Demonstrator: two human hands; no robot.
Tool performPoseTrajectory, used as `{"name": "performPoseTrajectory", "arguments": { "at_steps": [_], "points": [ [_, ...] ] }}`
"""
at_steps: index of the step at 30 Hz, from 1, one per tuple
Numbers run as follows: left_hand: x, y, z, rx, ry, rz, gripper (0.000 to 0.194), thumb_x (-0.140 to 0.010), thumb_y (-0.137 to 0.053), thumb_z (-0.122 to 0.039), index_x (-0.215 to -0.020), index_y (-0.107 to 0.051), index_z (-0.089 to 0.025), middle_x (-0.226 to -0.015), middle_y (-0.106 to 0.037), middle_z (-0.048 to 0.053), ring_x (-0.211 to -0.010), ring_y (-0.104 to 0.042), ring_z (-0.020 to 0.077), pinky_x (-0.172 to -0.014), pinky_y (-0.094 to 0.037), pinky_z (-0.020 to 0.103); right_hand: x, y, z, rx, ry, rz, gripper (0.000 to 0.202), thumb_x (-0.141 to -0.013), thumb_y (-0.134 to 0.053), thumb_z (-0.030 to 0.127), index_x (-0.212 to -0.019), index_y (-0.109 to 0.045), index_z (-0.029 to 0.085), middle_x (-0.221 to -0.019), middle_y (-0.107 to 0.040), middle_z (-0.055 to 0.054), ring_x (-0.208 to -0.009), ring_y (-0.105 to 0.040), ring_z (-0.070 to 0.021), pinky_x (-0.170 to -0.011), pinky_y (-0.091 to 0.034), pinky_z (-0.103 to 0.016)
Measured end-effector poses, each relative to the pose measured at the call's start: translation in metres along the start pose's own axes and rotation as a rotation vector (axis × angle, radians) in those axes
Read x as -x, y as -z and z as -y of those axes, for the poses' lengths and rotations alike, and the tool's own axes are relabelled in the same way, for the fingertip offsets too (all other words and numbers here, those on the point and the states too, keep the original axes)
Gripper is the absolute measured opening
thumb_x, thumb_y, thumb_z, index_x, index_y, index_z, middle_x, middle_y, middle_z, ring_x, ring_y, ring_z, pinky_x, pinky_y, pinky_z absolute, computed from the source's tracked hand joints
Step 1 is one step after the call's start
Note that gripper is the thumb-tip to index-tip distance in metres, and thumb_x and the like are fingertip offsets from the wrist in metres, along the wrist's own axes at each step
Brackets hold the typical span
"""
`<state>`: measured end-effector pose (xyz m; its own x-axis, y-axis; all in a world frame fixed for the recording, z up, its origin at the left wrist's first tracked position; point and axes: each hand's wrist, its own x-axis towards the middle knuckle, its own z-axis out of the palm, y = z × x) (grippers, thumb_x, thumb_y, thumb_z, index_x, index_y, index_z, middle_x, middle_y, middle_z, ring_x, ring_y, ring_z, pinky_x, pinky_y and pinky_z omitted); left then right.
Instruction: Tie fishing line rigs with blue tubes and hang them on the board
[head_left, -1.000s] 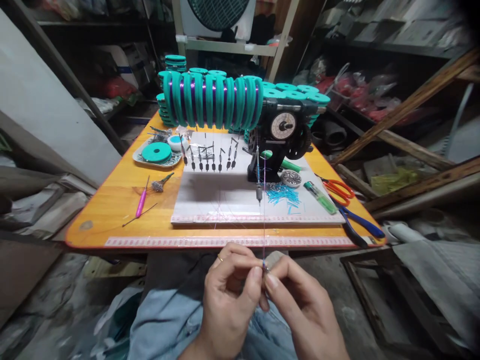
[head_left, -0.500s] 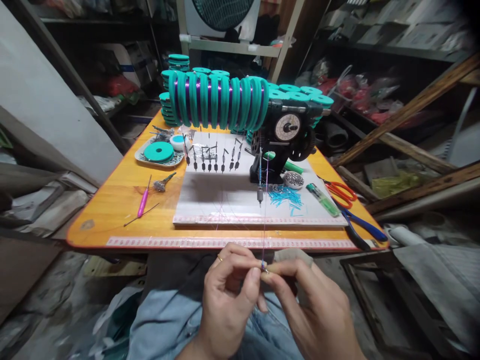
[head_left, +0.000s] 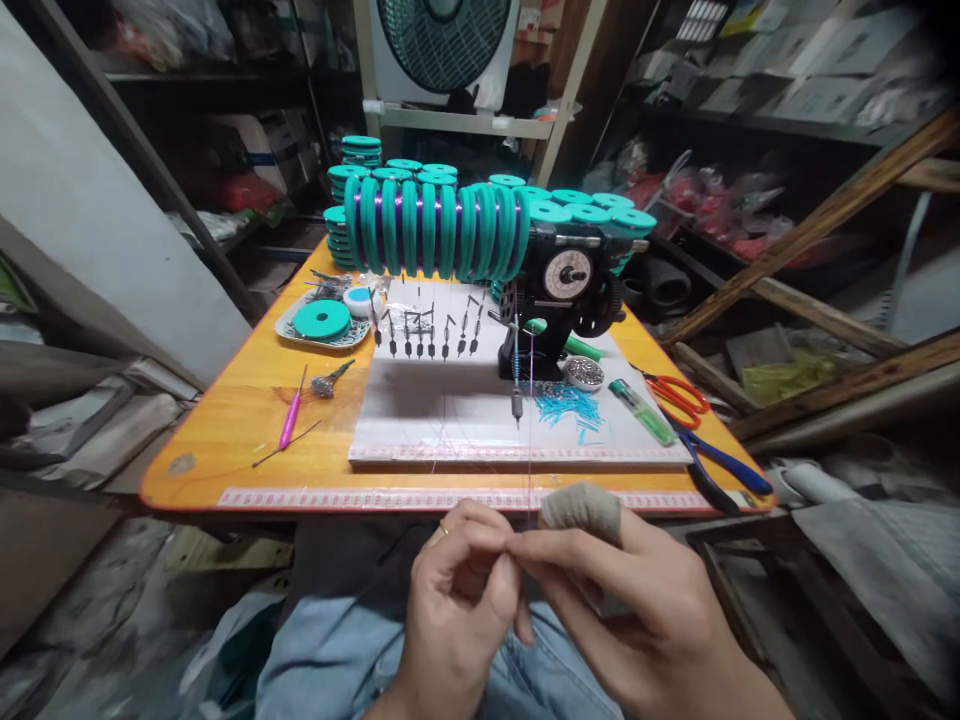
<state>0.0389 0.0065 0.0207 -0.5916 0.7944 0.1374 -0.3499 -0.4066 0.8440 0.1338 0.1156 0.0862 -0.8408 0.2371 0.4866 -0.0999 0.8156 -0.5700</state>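
Note:
My left hand, with a ring on one finger, is closed in a pinch just beyond the front table edge. The fingertips of my right hand press together against its thumb and forefinger; a right finger wears a beige wrap. A thin purple fishing line runs taut from the black winding device down to the meeting fingertips. Its lower end, and any small part on it, is hidden between the fingers. Beside the line hangs a dark weight under a blue coil.
Teal foam spools line the device's shaft, with small clips hanging below. On the white board lie blue pieces and a metal-filled dish. Blue-handled pliers, red-handled scissors and a pink-handled tool lie around it.
My right fingers have shifted left over the left fingertips, covering the small silvery piece and dark wrap seen at the line's end before. The camera view has tipped up slightly.

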Motion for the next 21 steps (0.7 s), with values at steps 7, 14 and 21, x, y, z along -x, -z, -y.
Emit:
{"name": "performPoseTrajectory", "arguments": {
  "at_steps": [7, 14, 21],
  "points": [
    [-0.002, 0.002, -0.001, -0.056, 0.022, -0.005, 0.012, -0.093, -0.061, -0.023, -0.087, -0.071, -0.025, -0.089, -0.051, -0.002, -0.047, -0.052, -0.0017, -0.044, -0.041, 0.011, 0.008, -0.004, 0.007, -0.034, -0.246, -0.228, 0.014, -0.088, -0.064, 0.013, -0.091, -0.069, 0.027, -0.071, -0.060, 0.003, -0.062, -0.057, -0.0080, -0.054, -0.046, -0.015],
    [-0.001, 0.000, 0.002, -0.031, 0.064, -0.024, 0.012, -0.092, -0.063, -0.031, -0.085, -0.070, -0.023, -0.089, -0.051, -0.002, -0.043, -0.043, -0.0029, -0.040, -0.030, 0.014, 0.006, -0.002, -0.006, -0.067, -0.290, -0.273, 0.014, -0.090, -0.065, 0.018, -0.093, -0.070, 0.031, -0.082, -0.066, 0.004, -0.076, -0.063, -0.0088, -0.064, -0.049, -0.014],
    [-0.006, -0.009, -0.004, -0.130, 0.026, -0.140, 0.019, -0.080, -0.077, -0.030, -0.073, -0.064, -0.018, -0.077, -0.054, 0.001, -0.069, -0.050, 0.0103, -0.060, -0.041, 0.019, 0.007, -0.006, -0.007, -0.227, -0.325, -0.257, 0.014, -0.091, -0.066, 0.020, -0.092, -0.072, 0.033, -0.084, -0.066, 0.003, -0.078, -0.063, -0.0082, -0.068, -0.049, -0.014]
  ]
}}
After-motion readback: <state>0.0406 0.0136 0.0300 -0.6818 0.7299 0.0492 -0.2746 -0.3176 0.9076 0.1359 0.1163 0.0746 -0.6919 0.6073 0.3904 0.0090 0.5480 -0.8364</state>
